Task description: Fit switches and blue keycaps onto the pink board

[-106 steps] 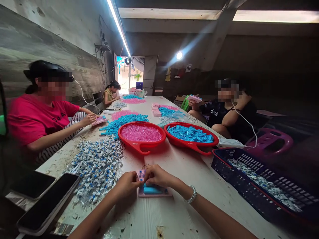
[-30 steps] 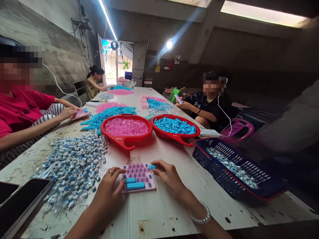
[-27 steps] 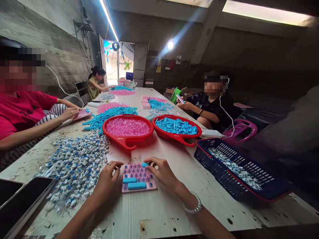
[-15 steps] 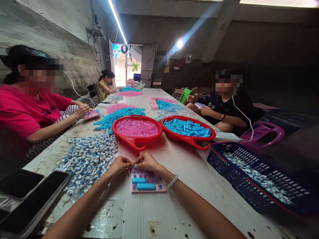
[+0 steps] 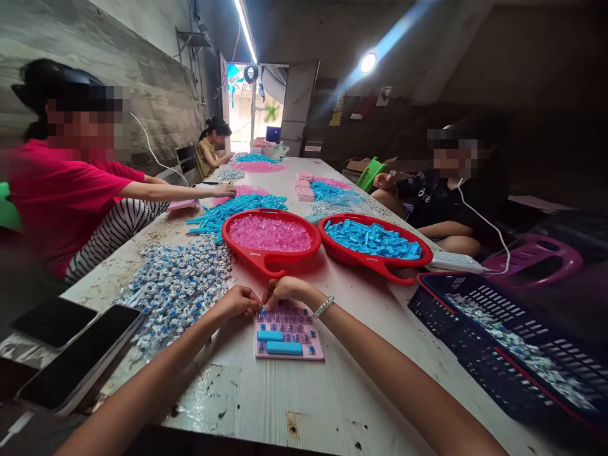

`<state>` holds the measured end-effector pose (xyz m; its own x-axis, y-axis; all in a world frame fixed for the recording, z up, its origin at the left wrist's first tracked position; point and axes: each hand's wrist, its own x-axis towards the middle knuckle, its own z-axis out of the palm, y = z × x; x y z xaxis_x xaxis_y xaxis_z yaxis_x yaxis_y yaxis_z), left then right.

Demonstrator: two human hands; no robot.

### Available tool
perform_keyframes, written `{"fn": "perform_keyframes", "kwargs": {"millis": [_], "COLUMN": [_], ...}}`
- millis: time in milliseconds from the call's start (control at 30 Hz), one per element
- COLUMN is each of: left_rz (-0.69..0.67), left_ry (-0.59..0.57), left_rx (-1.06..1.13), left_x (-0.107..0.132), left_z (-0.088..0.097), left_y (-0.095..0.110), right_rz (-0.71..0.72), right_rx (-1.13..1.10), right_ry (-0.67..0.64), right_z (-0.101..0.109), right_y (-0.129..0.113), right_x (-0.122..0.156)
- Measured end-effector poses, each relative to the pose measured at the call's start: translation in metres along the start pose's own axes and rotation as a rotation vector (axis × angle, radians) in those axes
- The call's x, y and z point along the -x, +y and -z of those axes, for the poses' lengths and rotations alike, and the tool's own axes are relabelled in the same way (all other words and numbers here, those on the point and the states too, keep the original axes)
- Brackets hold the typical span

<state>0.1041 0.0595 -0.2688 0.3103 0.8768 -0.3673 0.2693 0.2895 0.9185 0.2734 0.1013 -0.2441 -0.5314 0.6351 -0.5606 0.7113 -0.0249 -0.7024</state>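
A pink board (image 5: 289, 356) lies flat on the table in front of me, fitted with clear pinkish squares. Two long blue caps (image 5: 284, 348) sit along its near side, and small dark-blue squares show at its edges. At its far left corner, my left hand (image 5: 243, 301) is closed with the fingertips pinched. My right hand (image 5: 286, 292) reaches over the board's far edge, its fingers closed and pointing down at the same corner. A small bright blue piece (image 5: 263, 309) shows between the two hands' fingertips. Whatever else the fingers hold is hidden.
Beyond my hands stand a red basin (image 5: 273, 258) of clear pink pieces and another red basin (image 5: 375, 258) of blue caps. Small white-and-blue parts (image 5: 185, 285) are heaped at left, near two phones (image 5: 80, 358). A dark-blue basket (image 5: 456, 354) stands right. Co-workers sit along both sides.
My view has shifted, so the scene sits further right. My hands stay at the board's far left corner. The co-worker at left has stretched an arm toward the piles; the right one has lowered a hand.
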Motion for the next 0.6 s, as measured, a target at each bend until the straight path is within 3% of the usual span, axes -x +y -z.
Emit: {"fn": "perform_keyframes", "kwargs": {"millis": [133, 333, 467, 600], "left_rz": [0.017, 0.015, -0.001, -0.011], "left_ry": [-0.011, -0.006, -0.001, 0.006], "left_rx": [0.051, 0.078, 0.070, 0.057], "left_x": [-0.001, -0.001, -0.002, -0.001], "left_z": [-0.003, -0.006, -0.007, -0.006], "left_y": [0.000, -0.004, -0.003, -0.004], "right_rz": [-0.077, -0.158, -0.127, 0.015], "right_rx": [0.075, 0.139, 0.130, 0.070], "right_ry": [-0.033, 0.016, 0.157, 0.406], "right_z": [0.001, -0.002, -0.014, -0.035], "right_y": [-0.001, -0.005, -0.013, -0.012], "right_x": [-0.007, -0.011, -0.004, 0.026]}}
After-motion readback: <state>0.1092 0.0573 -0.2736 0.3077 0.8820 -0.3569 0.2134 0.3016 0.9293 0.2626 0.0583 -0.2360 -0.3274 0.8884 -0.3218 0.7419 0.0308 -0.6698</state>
